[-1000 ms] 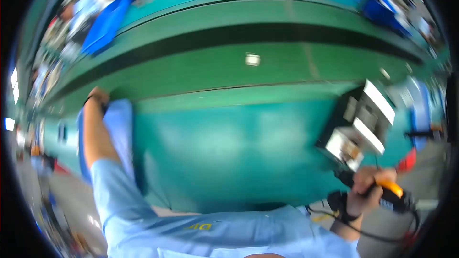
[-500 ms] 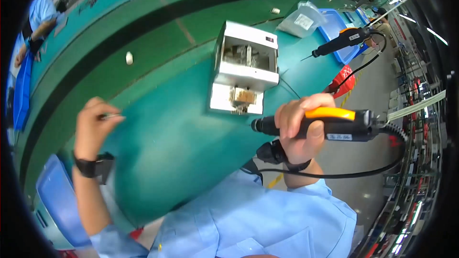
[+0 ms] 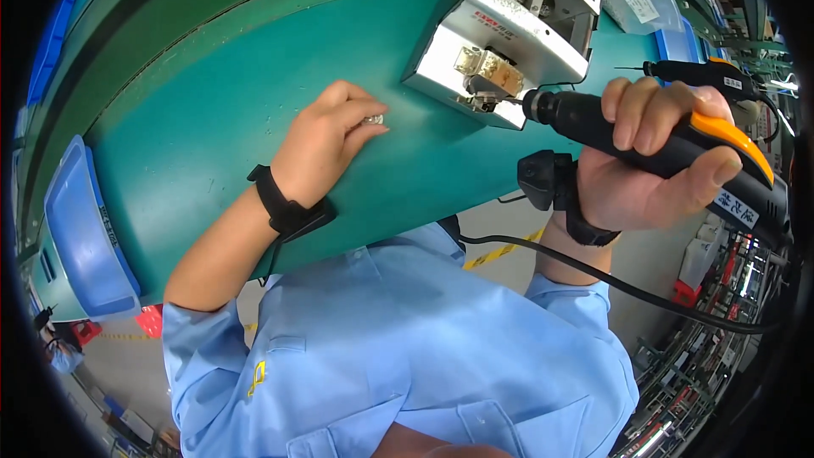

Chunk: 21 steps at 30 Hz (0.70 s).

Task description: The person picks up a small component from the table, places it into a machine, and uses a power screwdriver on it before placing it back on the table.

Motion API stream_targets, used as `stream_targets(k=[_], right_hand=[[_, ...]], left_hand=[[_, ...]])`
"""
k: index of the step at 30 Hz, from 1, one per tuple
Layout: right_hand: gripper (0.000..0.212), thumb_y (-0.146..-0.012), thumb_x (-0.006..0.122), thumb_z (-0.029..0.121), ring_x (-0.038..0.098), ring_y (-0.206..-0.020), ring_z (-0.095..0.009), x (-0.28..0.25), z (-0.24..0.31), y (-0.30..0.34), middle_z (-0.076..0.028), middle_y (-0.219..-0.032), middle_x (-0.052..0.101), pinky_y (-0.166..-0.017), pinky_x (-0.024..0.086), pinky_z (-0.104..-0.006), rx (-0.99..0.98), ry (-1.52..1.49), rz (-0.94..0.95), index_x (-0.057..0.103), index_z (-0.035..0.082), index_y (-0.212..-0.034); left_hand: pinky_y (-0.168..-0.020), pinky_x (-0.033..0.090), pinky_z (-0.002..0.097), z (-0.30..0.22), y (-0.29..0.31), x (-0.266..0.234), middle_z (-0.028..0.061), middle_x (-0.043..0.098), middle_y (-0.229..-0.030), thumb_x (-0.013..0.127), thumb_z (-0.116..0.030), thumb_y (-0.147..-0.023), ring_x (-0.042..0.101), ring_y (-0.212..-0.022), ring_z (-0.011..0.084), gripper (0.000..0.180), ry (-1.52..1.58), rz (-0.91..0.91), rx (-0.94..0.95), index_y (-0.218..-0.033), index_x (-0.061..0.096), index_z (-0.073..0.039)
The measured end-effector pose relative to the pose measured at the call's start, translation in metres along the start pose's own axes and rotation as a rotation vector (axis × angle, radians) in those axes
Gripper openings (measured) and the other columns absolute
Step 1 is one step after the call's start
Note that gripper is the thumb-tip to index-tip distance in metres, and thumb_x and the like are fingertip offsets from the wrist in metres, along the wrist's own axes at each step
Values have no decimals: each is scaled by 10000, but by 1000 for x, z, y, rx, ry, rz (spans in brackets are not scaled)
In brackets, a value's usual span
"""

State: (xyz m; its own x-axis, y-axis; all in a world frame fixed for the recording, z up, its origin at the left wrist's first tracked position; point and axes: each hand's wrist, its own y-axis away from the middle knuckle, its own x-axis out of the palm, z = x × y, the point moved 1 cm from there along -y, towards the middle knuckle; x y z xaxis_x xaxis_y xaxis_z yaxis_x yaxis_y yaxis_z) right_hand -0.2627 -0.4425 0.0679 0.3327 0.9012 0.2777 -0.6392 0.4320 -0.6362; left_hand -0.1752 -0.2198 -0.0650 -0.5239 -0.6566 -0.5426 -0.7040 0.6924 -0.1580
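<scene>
Green table (image 3: 212,119) across the upper left and centre of the frame, curved by the lens; blue bin (image 3: 80,237) at the left edge, clear plastic bag (image 3: 644,4) and a second driver (image 3: 704,76) resting at the upper right, shelving dim at the lower right.

Left hand (image 3: 326,140) at frame centre, lying on the table, fingertips pinched on a small shiny screw (image 3: 373,120); dark wrist strap (image 3: 284,208) just behind. Right hand (image 3: 653,153) at right of centre, grip clenched around the black-and-orange electric screwdriver (image 3: 661,140), bit tip touching the lower edge of the silver metal box (image 3: 509,30) at upper centre, near a brass-coloured part (image 3: 487,72).

Probably light and tiny, that screw: smooth, easily dropped or rolled, best pinched by the head between thumb and forefinger. Driver likely stiff and moderately heavy, cord (image 3: 610,280) trailing below; best held around the mid barrel, as now. Box seemingly rigid sheet metal, edges possibly sharp.
</scene>
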Motion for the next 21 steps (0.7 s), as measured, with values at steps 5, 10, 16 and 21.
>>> stream_targets(k=[5,10,16,21], right_hand=[[473,-919,456,517,414,-502,-117,8,-16,0,-7,-602,438,-538,377,-290,88,17,119,496,66,-1054],[422,-941,426,464,383,-506,-98,9,-25,-8,9,-619,419,-538,355,-277,139,-64,325,500,65,-1056],[401,-941,441,433,384,-480,-104,14,-35,-34,-1,-600,428,-510,359,-279,362,-137,245,495,45,-1028],[395,-944,434,428,391,-477,-104,28,-44,-8,3,-599,430,-509,359,-281,436,-232,152,503,47,-1022]], left_hand=[[-626,498,250,2,3,2,73,557,-880,600,42,-847,576,-707,130,158,128,18,-20,-991,652,6],[-641,506,238,6,1,1,74,563,-895,602,48,-844,583,-719,126,156,239,81,-113,-989,648,13],[-632,502,265,9,2,2,88,581,-850,684,-10,-784,597,-670,178,189,340,27,-127,-970,651,-23],[-623,508,274,11,-2,2,82,601,-868,728,-27,-743,610,-680,178,226,286,29,-150,-956,657,-43]])
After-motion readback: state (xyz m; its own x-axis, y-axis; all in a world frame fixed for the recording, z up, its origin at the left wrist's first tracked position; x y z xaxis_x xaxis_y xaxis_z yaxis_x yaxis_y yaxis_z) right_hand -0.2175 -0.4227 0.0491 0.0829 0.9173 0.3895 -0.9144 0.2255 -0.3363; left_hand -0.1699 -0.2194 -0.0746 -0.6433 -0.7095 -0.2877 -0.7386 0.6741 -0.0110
